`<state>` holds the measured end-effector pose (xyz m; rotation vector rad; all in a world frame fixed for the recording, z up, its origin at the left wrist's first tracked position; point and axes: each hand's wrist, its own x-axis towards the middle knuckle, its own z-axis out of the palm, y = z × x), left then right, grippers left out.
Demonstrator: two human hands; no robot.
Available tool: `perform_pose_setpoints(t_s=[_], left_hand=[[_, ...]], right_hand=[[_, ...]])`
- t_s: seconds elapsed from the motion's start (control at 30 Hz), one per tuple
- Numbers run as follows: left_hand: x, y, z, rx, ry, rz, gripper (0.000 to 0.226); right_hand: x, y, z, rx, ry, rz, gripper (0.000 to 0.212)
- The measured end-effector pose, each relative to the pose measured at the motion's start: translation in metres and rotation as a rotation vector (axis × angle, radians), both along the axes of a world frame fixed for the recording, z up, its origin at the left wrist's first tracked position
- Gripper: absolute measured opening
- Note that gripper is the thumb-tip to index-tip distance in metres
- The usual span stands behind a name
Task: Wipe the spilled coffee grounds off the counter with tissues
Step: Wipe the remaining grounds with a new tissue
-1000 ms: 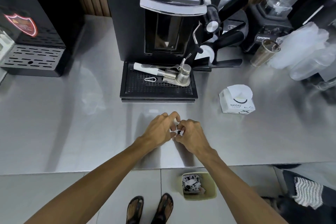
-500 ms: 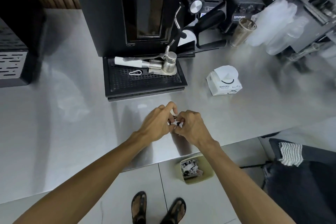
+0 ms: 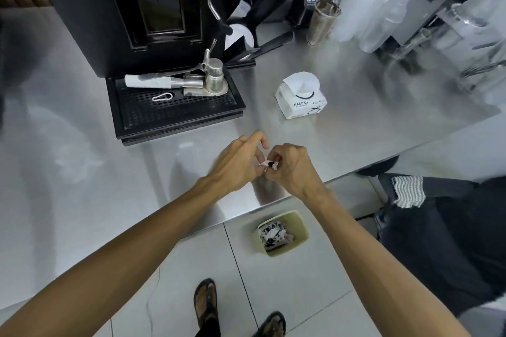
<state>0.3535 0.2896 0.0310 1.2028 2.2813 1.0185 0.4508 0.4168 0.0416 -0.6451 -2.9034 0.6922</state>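
Note:
Above the steel counter (image 3: 82, 172), near its front edge, my left hand (image 3: 238, 161) and my right hand (image 3: 291, 169) meet. Both pinch a small crumpled white tissue (image 3: 269, 164) that shows a dark patch of coffee grounds. Most of the tissue is hidden by my fingers. A white tissue pack (image 3: 301, 96) with one sheet sticking up stands on the counter behind my right hand. I see no loose grounds on the counter around my hands.
A black coffee machine (image 3: 131, 8) with its drip tray (image 3: 172, 112) stands behind my left hand. A metal cup (image 3: 323, 22) and clear plastic cups (image 3: 367, 8) crowd the back right. On the floor below the edge sits a beige bin (image 3: 284, 232) with used tissues.
My hands stay together on the tissue and have drifted a little toward the counter's front edge. The view has tilted and shifted to the right.

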Motion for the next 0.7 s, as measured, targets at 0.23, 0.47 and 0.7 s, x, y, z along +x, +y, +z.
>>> perform_pose_setpoints(t_s=[0.23,0.47,0.7], left_hand=[[0.040,0.038,0.011,0.037,0.005,-0.068,0.042],[0.091,0.080,0.006,0.045,0.017,-0.159,0.045],[0.140,0.113,-0.011,0.053,0.031,-0.227,0.042]], right_hand=[[0.049,0.033,0.012,0.037,0.002,-0.067,0.020],[0.111,0.064,0.010,0.037,0.010,-0.134,0.020],[0.165,0.090,-0.009,0.022,0.053,-0.129,0.018]])
